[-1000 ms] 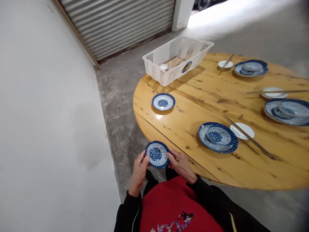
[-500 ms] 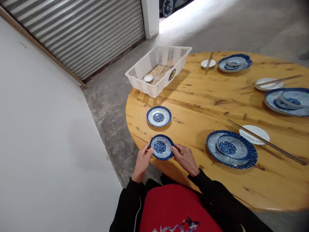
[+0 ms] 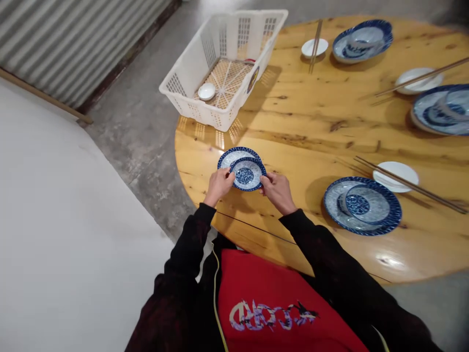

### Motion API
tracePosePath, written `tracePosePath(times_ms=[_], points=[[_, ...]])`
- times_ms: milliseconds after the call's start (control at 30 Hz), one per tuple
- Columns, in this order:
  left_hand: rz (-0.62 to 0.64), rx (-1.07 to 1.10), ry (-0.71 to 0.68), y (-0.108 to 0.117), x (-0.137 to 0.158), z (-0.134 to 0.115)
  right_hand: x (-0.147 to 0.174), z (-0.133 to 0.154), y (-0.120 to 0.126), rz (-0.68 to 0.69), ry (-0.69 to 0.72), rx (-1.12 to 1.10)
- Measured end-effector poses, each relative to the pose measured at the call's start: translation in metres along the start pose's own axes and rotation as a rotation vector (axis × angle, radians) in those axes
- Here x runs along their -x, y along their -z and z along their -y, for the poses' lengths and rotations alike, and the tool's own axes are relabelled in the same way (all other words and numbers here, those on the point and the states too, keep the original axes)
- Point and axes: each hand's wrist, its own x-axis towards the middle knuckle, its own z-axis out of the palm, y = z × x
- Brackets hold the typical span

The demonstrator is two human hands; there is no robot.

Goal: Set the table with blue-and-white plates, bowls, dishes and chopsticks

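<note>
- blue-and-white bowl (image 3: 246, 176) is over the near side of the patterned plate (image 3: 230, 157); contact is unclear.
- coming down off-centre, it could clip the plate's rim and tip; an uneven release might tilt it too.
- left hand (image 3: 220, 184) and right hand (image 3: 279, 191) pinch its opposite sides, thumbs on the rim, forearms (image 3: 188, 234) angled inward towards the tabletop (image 3: 304, 142).

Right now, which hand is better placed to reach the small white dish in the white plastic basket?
Likely the left hand: nearer the dish, though gripping the round blue-patterned bowl.
</note>
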Motion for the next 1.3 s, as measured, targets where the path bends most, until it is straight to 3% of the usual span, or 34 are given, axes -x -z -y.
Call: tracePosePath(times_ms=[200,367,900,1300], points=[[0.183,-0.109,-0.075,0.006,-0.072,0.021,-0.039,-0.001,-0.027,-0.063,-0.118,-0.008],[0.262,-0.149,-0.136,-0.003,-0.1,0.035,-0.044,-0.002,-0.041,-0.107,-0.216,-0.034],[0.319,-0.141,-0.199,-0.009,-0.112,0.041,-0.034,0.005,-0.052,-0.091,-0.333,-0.037],[0.309,-0.174,-0.2,-0.009,-0.112,0.04,-0.034,-0.003,-0.053,-0.101,-0.282,0.002]])
